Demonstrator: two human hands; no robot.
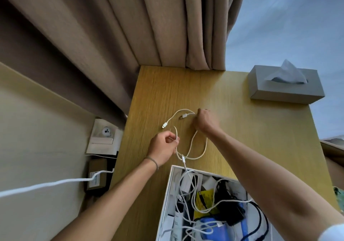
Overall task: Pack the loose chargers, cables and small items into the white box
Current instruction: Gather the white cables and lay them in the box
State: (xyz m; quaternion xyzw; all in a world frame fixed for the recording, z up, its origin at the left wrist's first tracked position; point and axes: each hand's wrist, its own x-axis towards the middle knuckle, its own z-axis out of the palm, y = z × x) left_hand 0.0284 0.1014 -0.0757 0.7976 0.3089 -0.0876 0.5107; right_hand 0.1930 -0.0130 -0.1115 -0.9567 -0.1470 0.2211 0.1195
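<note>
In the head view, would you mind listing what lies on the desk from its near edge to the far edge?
white box → left hand pinching the white cable → right hand gripping that cable → grey tissue box.

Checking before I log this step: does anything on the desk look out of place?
One white cable sprawls in loose loops on the desk, a plug trailing over the white box rim. Both hands grip it.
</note>
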